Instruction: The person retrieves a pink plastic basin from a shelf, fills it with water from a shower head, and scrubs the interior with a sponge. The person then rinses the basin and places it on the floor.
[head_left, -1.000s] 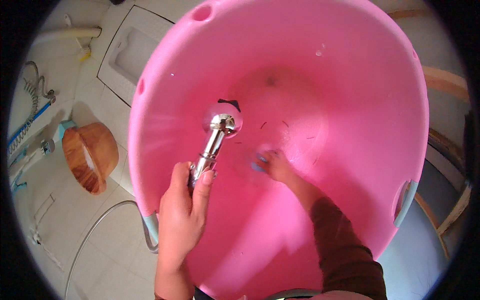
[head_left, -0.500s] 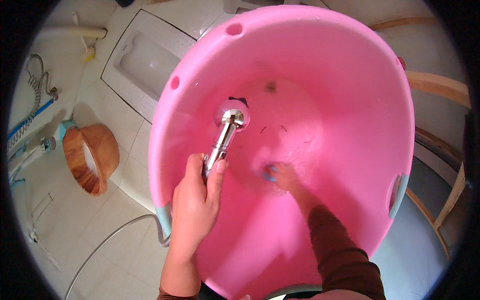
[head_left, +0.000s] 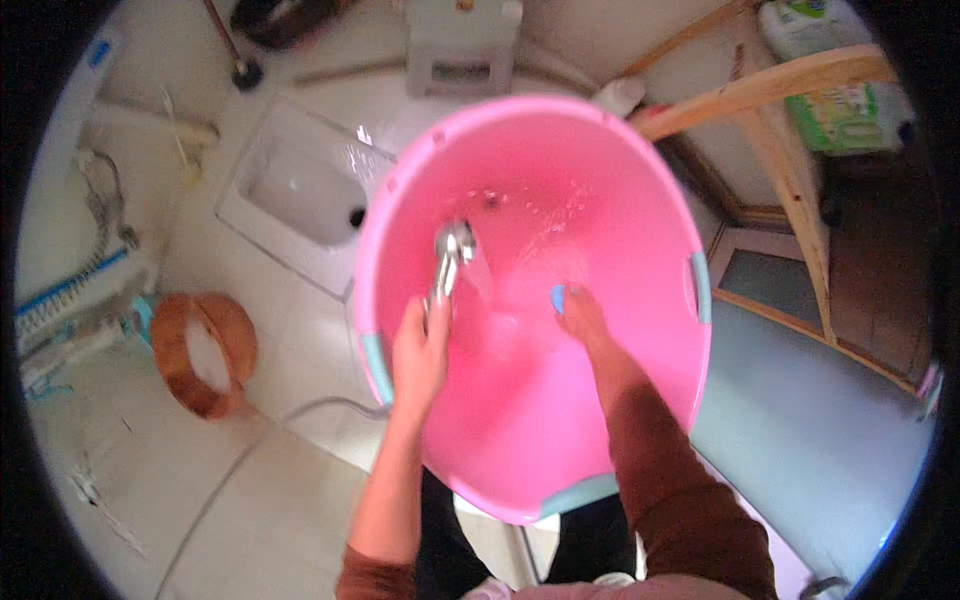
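A chrome shower head (head_left: 450,260) is gripped in my left hand (head_left: 420,350), over the left part of a large pink tub (head_left: 540,105). Water sprays from it, and splashes show on the tub's far inner side. My right hand (head_left: 582,315) reaches down inside the tub and holds a small blue thing (head_left: 558,298); its kind is too small and blurred to tell, perhaps soft. Grey-blue handles (head_left: 580,494) sit on the tub's rim.
A wooden bucket (head_left: 203,355) stands on the tiled floor at left, with a grey hose (head_left: 230,470) running near it. Behind the tub are a squat toilet (head_left: 300,195) and a grey stool (head_left: 463,50). A wooden frame (head_left: 790,180) rises at right beside a green-labelled package (head_left: 850,115).
The view has shifted, showing more of the room around the tub. My right hand has lifted from the tub's bottom with the blue thing. Water now splashes along the far inner side.
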